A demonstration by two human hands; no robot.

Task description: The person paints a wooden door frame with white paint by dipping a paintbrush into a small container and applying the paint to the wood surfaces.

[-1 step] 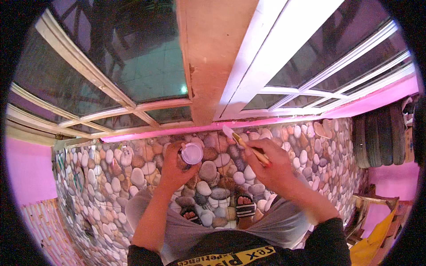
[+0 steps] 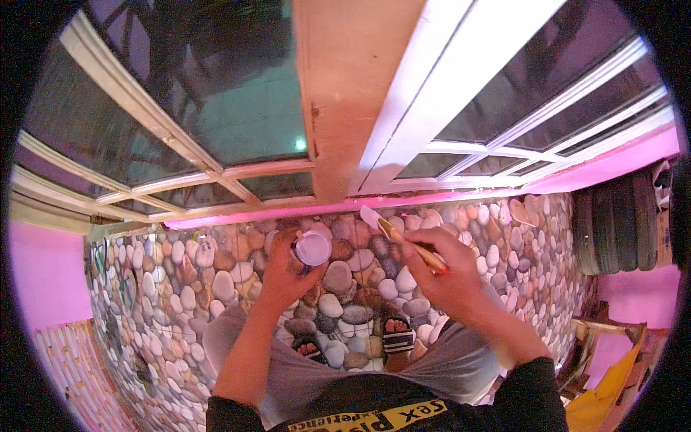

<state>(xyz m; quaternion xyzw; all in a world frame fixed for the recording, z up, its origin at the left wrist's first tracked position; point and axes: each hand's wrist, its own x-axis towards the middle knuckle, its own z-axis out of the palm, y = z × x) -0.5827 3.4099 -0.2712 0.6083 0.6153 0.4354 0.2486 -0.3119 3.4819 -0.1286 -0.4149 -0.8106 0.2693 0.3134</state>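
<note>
My left hand (image 2: 283, 268) is wrapped round a small cup (image 2: 314, 248) with a pale, whitish inside or top. Whether that is paint or a lid, I cannot tell. In my right hand (image 2: 452, 272) is a paintbrush (image 2: 391, 230), its handle gripped between thumb and fingers. The whitish bristles slant up and left, toward the foot of the orange-brown post (image 2: 347, 108) between the window frames. Cup and brush are apart.
A white-painted frame (image 2: 425, 93) with glass panes rises at right, a cream, unevenly coloured one (image 2: 155, 129) at left. Below them runs a pink ledge (image 2: 273, 211). Pebble-patterned flooring (image 2: 187, 302) lies under my sandalled feet. Stacked tyres (image 2: 619, 223) and a yellow sheet (image 2: 604, 396) are at right.
My right hand and the brush have shifted very slightly, the hand a little to the right and down. The cup in my left hand is almost where it was.
</note>
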